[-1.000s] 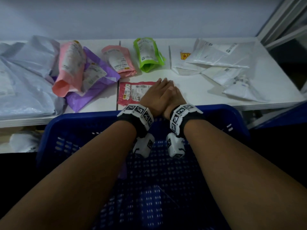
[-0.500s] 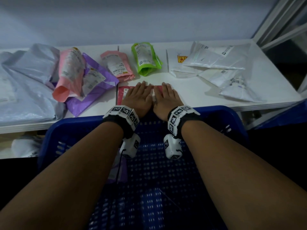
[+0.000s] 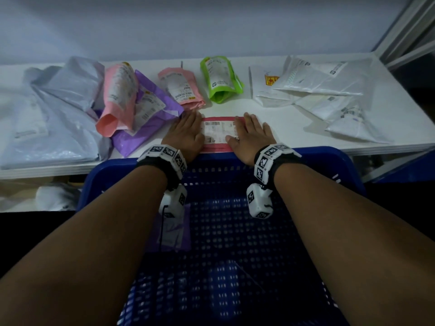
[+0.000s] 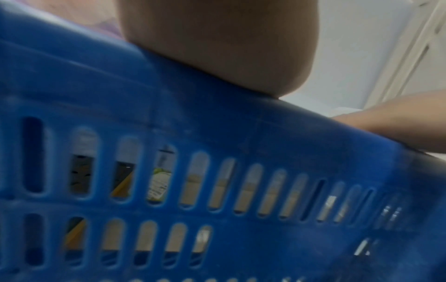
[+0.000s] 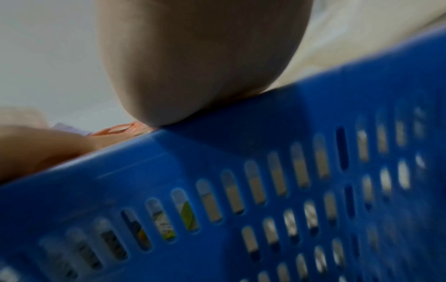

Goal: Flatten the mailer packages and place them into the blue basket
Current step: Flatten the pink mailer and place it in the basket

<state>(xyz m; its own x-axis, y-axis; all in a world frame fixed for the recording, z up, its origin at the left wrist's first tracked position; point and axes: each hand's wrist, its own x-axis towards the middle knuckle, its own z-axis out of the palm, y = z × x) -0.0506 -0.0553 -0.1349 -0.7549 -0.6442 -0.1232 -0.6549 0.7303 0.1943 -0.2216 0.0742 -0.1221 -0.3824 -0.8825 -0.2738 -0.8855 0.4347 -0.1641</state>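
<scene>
A flat red mailer [image 3: 217, 134] with a white label lies at the table's near edge. My left hand [image 3: 186, 135] presses its left end with straight fingers, and my right hand [image 3: 250, 135] presses its right end the same way. The blue basket [image 3: 329, 161] stands right below, its far rim against the table; a purple mailer [image 3: 174, 231] lies inside it. In both wrist views the heel of the hand [image 4: 217, 47] [image 5: 200, 57] sits just over the basket's slotted wall [image 4: 217, 133] [image 5: 265, 133]; the fingers are hidden.
On the white table [image 3: 294, 123] lie a green mailer [image 3: 220, 78], two pink ones [image 3: 117, 95] [image 3: 181, 88], a purple one [image 3: 141, 123], grey bags [image 3: 47, 114] at left and white mailers [image 3: 329, 90] at right. A metal frame [image 3: 404, 27] stands at far right.
My hands lay stacked together on the red mailer's right part. They have slid apart, left hand leftward and right hand rightward, to its two ends, baring the label.
</scene>
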